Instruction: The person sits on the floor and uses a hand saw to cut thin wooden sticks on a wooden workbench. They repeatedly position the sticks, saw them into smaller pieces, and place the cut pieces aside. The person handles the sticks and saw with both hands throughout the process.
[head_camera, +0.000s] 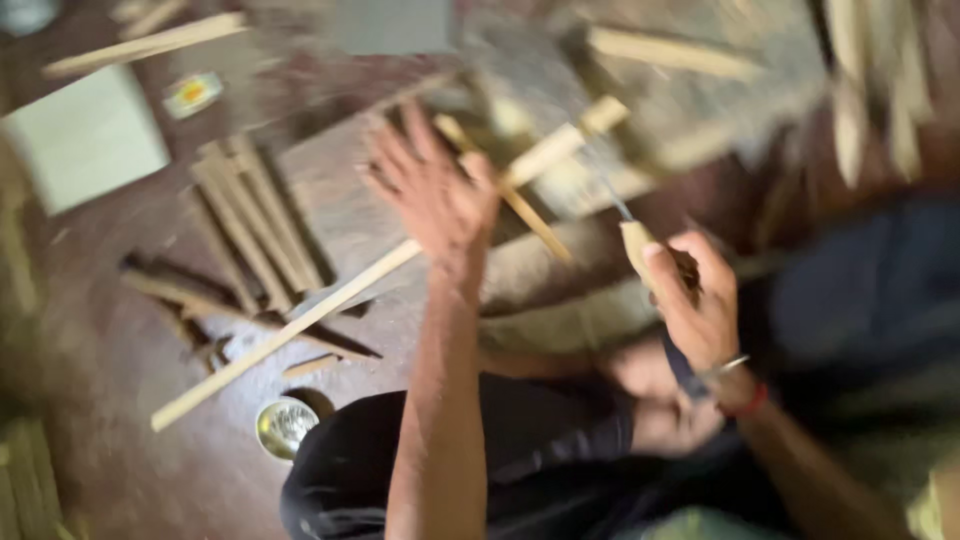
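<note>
A long pale wooden strip (300, 325) is seen lying slantwise across the dark floor (100, 330), one end near a small round metal tin (284, 426) and the other passing under the left hand (435, 195). The left hand is spread flat with fingers apart, pressed on or just over the strip where it meets a crossed frame of sticks (545, 160); through the blur it cannot be told whether anything is actually gripped. The right hand (695, 300) is closed around the pale wooden handle of a thin-bladed tool (632, 235), whose blade is pointed toward the frame. A bundle of cut sticks (255, 225) is laid beside the strip, toward the floor's left edge. For clean work, the strip is best pinned firmly, the blade kept angled away from the spread fingers, and short, controlled strokes used.
</note>
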